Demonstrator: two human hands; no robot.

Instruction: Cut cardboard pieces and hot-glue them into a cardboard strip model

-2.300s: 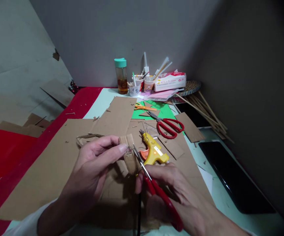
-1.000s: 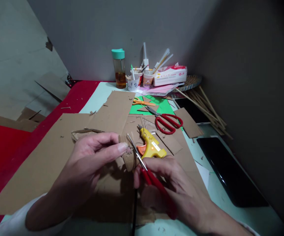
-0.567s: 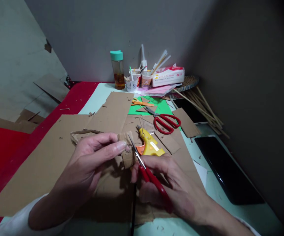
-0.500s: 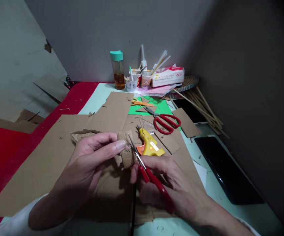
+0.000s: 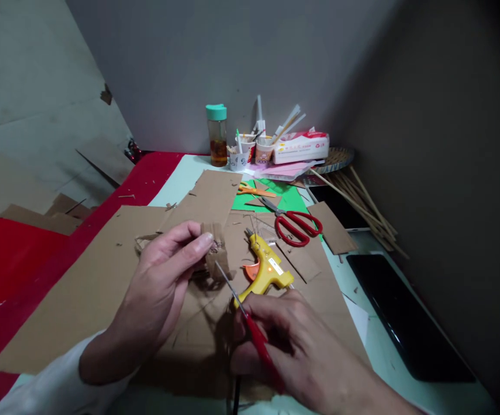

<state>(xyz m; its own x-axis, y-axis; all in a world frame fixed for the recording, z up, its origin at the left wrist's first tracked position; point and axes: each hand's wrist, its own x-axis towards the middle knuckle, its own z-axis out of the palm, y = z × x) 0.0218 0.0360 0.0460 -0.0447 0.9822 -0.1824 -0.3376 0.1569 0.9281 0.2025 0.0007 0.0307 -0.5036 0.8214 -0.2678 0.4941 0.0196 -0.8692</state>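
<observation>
cardboard piece pinched in the left hand, scissors gripped in the right

the left hand (image 5: 163, 282) holds a small folded cardboard piece (image 5: 215, 249) above the table, its thumb and fingers closed together on the piece's left edge. the piece stands roughly upright, over the big cardboard sheet (image 5: 81, 288) that covers most of the worktop.

the right hand (image 5: 295, 351) is wrapped around the red handles of a pair of scissors (image 5: 243, 308), fingers clamped on them. the blades lie together and point up and to the left, with the tip just below the cardboard piece, very near it; whether it touches cannot be told.

just beyond the scissors a yellow glue gun (image 5: 267, 270) lies on the cardboard, nozzle toward the far side. a second pair of red scissors (image 5: 295, 225) rests further back, partly on a green paper sheet (image 5: 290, 199), with small orange scissors (image 5: 254, 191) beside it. against the wall stand a bottle with a teal cap (image 5: 217, 135), paper cups of sticks (image 5: 254, 151) and a tissue pack (image 5: 301, 147). a bundle of wooden sticks (image 5: 362, 202) lies to the right, near a dark tablet (image 5: 405, 317). red cloth (image 5: 11, 265) covers the left side.
</observation>
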